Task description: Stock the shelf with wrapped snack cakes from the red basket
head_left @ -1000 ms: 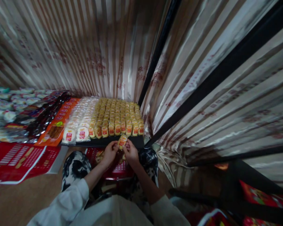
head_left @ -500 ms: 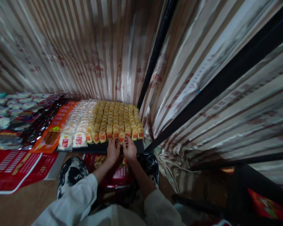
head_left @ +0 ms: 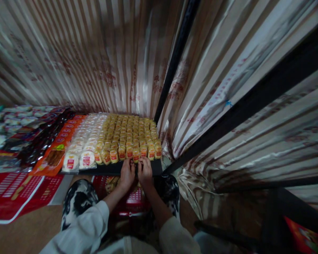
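Small yellow snack packets [head_left: 122, 135] with red labels stand in tight rows on a black shelf [head_left: 106, 168]. At the front edge, one yellow snack packet [head_left: 136, 155] sits between my two hands. My left hand [head_left: 127, 173] has its fingers curled, their tips at the packet's lower left. On the other side my right hand [head_left: 145, 173] is pinched in the same way at the lower right. The fingers partly hide the packet's bottom. Left of the yellow rows lie round white packets [head_left: 87, 160] in clear wrap.
Orange packs [head_left: 51, 158], dark shiny packs [head_left: 39, 144] and white packets [head_left: 13, 118] fill the shelf's left side. A red basket [head_left: 134, 201] with more packets is between my knees. A black post [head_left: 172, 70] and striped curtain [head_left: 108, 63] stand behind and to the right.
The packet between my hands has moved slightly back toward the front row. My fingertips have dropped lower on it, and the view has shifted a little.
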Demonstrator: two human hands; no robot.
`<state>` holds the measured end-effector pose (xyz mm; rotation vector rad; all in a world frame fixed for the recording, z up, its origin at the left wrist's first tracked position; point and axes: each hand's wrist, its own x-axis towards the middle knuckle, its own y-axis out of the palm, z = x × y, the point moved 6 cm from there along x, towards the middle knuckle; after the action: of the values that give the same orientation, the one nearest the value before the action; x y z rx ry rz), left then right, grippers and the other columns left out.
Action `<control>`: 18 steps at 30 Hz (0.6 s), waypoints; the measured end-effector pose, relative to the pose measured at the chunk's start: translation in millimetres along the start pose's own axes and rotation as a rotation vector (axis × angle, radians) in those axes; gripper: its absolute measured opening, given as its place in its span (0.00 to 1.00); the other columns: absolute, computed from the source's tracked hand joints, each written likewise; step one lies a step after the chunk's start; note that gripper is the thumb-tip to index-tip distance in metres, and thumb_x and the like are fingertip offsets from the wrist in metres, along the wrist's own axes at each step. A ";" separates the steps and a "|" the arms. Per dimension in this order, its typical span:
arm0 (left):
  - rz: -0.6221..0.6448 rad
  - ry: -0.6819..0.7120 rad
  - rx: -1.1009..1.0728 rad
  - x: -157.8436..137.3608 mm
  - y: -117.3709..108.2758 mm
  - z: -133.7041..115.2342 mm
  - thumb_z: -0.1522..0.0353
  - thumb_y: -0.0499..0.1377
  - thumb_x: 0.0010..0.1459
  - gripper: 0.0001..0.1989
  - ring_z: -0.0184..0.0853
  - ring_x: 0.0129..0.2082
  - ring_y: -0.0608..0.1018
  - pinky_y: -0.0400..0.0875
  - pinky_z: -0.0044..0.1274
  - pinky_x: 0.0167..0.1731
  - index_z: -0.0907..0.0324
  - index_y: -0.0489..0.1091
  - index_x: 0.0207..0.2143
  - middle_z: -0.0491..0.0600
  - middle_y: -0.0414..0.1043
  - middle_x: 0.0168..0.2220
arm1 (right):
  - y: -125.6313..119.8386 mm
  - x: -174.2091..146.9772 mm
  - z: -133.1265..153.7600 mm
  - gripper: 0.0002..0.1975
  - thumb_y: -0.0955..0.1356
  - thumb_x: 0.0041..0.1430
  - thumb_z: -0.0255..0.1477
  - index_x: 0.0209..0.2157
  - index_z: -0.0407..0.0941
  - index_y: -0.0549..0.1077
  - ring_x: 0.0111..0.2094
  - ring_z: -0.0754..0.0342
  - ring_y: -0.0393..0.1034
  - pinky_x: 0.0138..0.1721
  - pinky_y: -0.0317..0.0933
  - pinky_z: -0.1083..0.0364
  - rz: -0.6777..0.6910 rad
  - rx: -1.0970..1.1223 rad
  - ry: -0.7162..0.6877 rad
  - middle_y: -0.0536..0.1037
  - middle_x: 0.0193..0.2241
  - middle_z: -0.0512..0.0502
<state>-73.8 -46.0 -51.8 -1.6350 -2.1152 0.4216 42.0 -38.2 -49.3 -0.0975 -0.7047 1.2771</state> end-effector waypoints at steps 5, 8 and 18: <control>0.032 0.071 0.025 -3.4 3.2 -3.2 0.72 0.44 0.60 0.17 0.36 0.45 0.71 0.67 0.29 0.47 0.64 0.62 0.50 0.57 0.67 0.46 | -1.5 -1.2 0.7 0.16 0.55 0.61 0.25 0.40 0.42 0.72 0.47 0.52 0.64 0.50 0.61 0.50 -0.022 -0.016 -0.037 0.70 0.42 0.38; 0.049 0.102 0.051 -4.5 4.2 -5.3 0.73 0.43 0.60 0.19 0.35 0.45 0.71 0.66 0.29 0.48 0.63 0.60 0.53 0.57 0.66 0.48 | -0.9 -2.8 1.5 0.17 0.55 0.61 0.25 0.43 0.42 0.72 0.48 0.52 0.64 0.51 0.60 0.50 -0.016 -0.033 -0.040 0.71 0.43 0.38; 0.053 0.163 0.114 -2.5 8.3 1.2 0.74 0.45 0.59 0.23 0.35 0.44 0.71 0.68 0.30 0.47 0.64 0.56 0.57 0.57 0.65 0.47 | 3.8 -3.8 3.3 0.20 0.56 0.58 0.22 0.46 0.43 0.72 0.47 0.52 0.63 0.50 0.60 0.52 -0.048 -0.133 -0.060 0.71 0.43 0.40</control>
<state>-66.9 -46.2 -57.3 -1.6059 -1.8977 0.4038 36.7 -41.4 -50.0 -0.1503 -0.8384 1.1909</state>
